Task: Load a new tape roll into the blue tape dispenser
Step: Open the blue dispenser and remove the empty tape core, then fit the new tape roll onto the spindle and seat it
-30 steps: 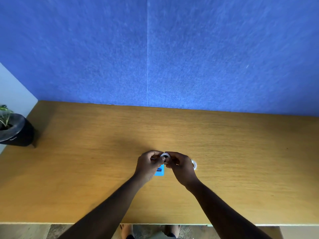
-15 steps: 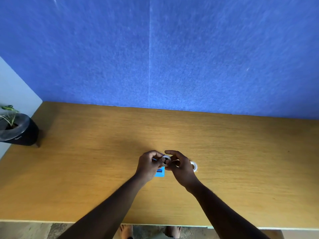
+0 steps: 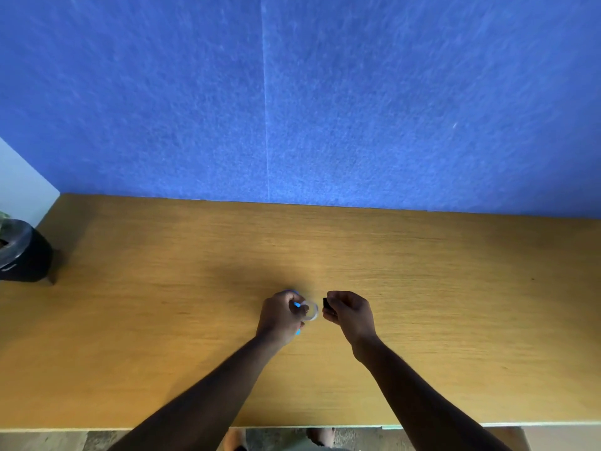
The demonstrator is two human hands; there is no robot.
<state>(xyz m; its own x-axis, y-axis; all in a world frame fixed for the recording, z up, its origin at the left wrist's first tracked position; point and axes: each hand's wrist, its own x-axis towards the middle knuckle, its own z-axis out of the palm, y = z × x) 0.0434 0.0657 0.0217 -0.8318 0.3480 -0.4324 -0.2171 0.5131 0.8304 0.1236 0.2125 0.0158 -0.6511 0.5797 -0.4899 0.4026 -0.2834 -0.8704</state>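
Note:
My left hand (image 3: pixel 280 315) grips the blue tape dispenser (image 3: pixel 297 304), which is mostly hidden under my fingers; only small blue bits show. A pale, thin tape ring (image 3: pixel 311 310) sticks out at the right side of that hand. A short gap to the right, my right hand (image 3: pixel 350 312) pinches a small black hub piece (image 3: pixel 326 303) between thumb and fingers. Both hands hover low over the middle of the wooden desk (image 3: pixel 422 288).
A black plant pot (image 3: pixel 22 252) stands at the desk's far left edge. A blue felt partition (image 3: pixel 325 109) rises along the back edge. The front edge of the desk runs just below my forearms, and my feet show beneath it.
My hands were joined around the ring; now they are apart, and the right one has moved right with the black piece. The white roll that lay beside my right hand is no longer visible.

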